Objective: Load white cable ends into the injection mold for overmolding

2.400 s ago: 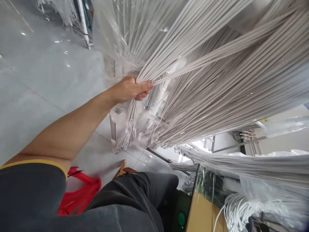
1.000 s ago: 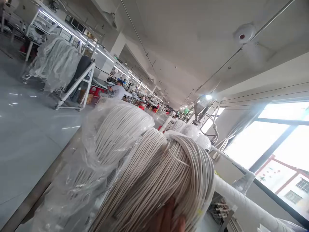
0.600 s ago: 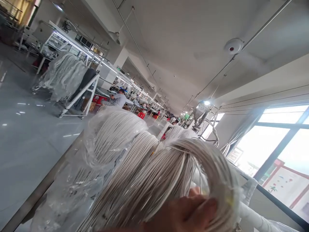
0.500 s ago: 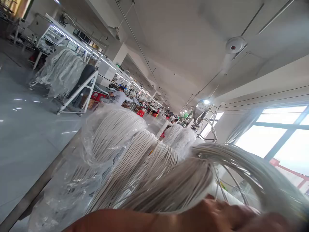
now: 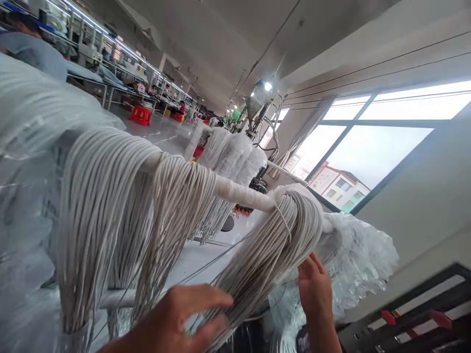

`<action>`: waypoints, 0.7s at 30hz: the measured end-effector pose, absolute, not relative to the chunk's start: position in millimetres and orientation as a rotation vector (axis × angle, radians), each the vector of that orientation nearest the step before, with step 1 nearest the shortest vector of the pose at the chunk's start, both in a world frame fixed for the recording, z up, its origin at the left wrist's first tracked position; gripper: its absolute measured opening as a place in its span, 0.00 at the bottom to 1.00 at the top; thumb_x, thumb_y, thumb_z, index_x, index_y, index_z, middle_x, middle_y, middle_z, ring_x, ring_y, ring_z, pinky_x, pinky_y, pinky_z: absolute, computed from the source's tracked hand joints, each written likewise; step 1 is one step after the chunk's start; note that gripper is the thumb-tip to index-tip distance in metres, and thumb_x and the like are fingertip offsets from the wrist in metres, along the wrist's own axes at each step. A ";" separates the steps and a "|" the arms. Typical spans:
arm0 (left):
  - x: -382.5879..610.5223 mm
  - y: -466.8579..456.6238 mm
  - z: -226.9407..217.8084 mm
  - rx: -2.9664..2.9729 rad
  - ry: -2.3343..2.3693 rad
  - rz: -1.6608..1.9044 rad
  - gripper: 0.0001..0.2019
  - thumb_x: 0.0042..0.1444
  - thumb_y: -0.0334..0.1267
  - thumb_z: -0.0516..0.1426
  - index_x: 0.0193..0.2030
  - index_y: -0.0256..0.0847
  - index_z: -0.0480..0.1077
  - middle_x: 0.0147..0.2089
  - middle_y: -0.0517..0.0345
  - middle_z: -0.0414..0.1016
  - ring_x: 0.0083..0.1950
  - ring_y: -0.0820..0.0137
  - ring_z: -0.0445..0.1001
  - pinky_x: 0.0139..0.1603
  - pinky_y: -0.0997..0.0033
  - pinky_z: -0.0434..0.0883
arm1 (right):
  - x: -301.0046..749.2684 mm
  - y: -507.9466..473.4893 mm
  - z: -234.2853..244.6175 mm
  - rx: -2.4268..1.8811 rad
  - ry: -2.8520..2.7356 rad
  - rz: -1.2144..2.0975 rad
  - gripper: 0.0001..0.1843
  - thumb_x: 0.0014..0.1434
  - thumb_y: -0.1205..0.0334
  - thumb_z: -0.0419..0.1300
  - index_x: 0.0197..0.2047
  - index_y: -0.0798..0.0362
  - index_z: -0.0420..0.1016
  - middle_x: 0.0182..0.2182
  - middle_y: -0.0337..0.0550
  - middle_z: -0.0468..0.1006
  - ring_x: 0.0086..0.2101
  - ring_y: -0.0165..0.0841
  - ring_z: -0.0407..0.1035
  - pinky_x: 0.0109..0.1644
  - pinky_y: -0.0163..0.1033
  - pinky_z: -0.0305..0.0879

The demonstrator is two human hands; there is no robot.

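A thick bundle of grey-white cables (image 5: 272, 245) hangs over a horizontal rail (image 5: 239, 192) wrapped in white plastic. My left hand (image 5: 187, 311) is at the bundle's lower left, thumb and fingers apart, with nothing between them. On the other side, my right hand (image 5: 315, 284) is raised against the bundle's right edge, fingers stretched upward; whether the fingertips press on the cables is hard to see. Farther left on the same rail hang another cable bundle (image 5: 176, 196) and a wider one (image 5: 99, 196).
Clear plastic wrapping (image 5: 362, 260) covers a bulky load at the rail's right end. A plastic-covered bundle (image 5: 44, 108) fills the left, near a seated co-worker (image 5: 37, 51). Beyond are red stools (image 5: 140, 115), a machine (image 5: 257, 108) and a window (image 5: 390, 142).
The view has swung right and down toward the rail. The cable bundle, earlier blurred and spread over an arm, now hangs on the rail, and both my hands show beside it.
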State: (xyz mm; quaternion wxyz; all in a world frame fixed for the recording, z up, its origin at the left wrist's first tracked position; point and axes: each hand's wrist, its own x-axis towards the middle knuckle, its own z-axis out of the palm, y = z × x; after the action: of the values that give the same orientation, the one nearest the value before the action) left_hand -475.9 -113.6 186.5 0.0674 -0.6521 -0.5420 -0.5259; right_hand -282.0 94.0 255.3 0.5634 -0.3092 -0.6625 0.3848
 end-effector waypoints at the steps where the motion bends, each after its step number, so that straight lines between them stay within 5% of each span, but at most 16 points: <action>1: -487.7 -109.4 188.3 -1.898 -1.716 -1.678 0.15 0.63 0.41 0.52 0.55 0.51 0.71 0.48 0.59 0.80 0.46 0.66 0.80 0.45 0.69 0.79 | -278.0 88.2 248.5 -0.681 -1.493 0.953 0.23 0.58 0.44 0.55 0.49 0.50 0.74 0.48 0.47 0.77 0.48 0.40 0.71 0.50 0.47 0.69; 5: -502.4 -67.0 190.6 -2.042 -1.904 -1.770 0.30 0.58 0.47 0.58 0.65 0.38 0.59 0.65 0.47 0.64 0.64 0.57 0.65 0.64 0.52 0.63 | -288.2 64.2 219.1 -0.742 -1.494 0.821 0.37 0.50 0.47 0.63 0.60 0.54 0.63 0.54 0.52 0.70 0.53 0.42 0.65 0.53 0.48 0.64; 9: -481.1 -26.7 190.4 -2.260 -1.822 -1.960 0.47 0.47 0.45 0.66 0.70 0.37 0.48 0.69 0.44 0.56 0.68 0.55 0.58 0.67 0.52 0.58 | -308.5 49.8 192.5 -1.065 -1.649 0.249 0.41 0.45 0.42 0.66 0.55 0.61 0.66 0.44 0.52 0.69 0.44 0.43 0.63 0.51 0.50 0.62; 13: -476.0 -18.1 200.6 -2.383 -1.816 -2.086 0.30 0.51 0.45 0.63 0.59 0.35 0.66 0.52 0.53 0.77 0.52 0.56 0.75 0.55 0.58 0.71 | -302.3 36.1 192.1 -1.066 -1.632 -0.006 0.40 0.50 0.47 0.63 0.60 0.61 0.61 0.44 0.52 0.66 0.42 0.40 0.60 0.52 0.48 0.60; 16: -485.3 -37.4 210.7 -2.130 -1.889 -1.968 0.24 0.52 0.43 0.62 0.55 0.37 0.70 0.54 0.54 0.76 0.56 0.57 0.73 0.60 0.57 0.67 | -292.1 28.3 202.8 -1.091 -1.652 -0.068 0.35 0.50 0.48 0.64 0.57 0.57 0.64 0.41 0.48 0.69 0.38 0.39 0.62 0.47 0.45 0.61; 21: -494.2 -56.2 206.4 -1.545 -1.791 -1.901 0.21 0.59 0.42 0.55 0.57 0.39 0.67 0.59 0.50 0.71 0.61 0.61 0.68 0.65 0.57 0.63 | -300.7 34.5 205.6 -1.247 -1.711 0.356 0.28 0.45 0.42 0.65 0.41 0.54 0.67 0.29 0.37 0.70 0.28 0.34 0.63 0.36 0.40 0.59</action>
State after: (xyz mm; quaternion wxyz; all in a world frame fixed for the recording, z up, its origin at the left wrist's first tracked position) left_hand -494.2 -56.2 206.4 0.0533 -0.5085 -0.5894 -0.6254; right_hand -300.7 34.5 205.6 0.4771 -0.5106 -0.7003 0.1459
